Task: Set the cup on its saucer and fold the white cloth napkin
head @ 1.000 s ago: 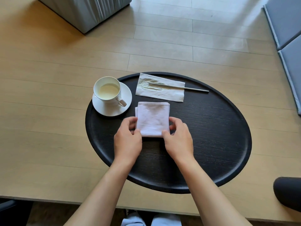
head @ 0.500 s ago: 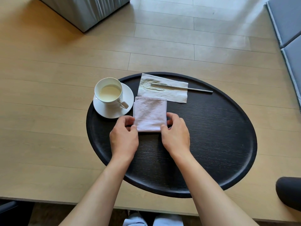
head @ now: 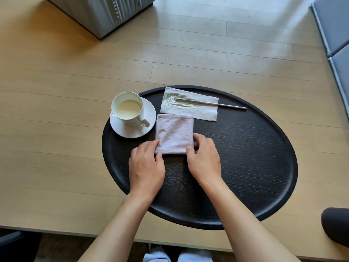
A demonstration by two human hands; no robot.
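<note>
A white cup (head: 128, 108) holding pale liquid stands upright on its white saucer (head: 149, 118) at the left rim of a round black tray (head: 245, 157). The white cloth napkin (head: 174, 133) lies folded into a small square on the tray, just right of the saucer. My left hand (head: 146, 167) pinches the napkin's near left corner. Its near right corner is gripped by my right hand (head: 204, 159), fingers curled around the edge.
A paper napkin (head: 188, 105) with a thin metal straw (head: 226, 105) on it lies at the tray's far side, touching the cloth's far edge. A grey upholstered block (head: 102, 12) stands at the back left, grey cushions (head: 338, 44) at the right, a dark object (head: 336, 229) at the near right.
Both hands have slid the folded napkin away from me and slightly left, up beside the saucer and against the paper napkin.
</note>
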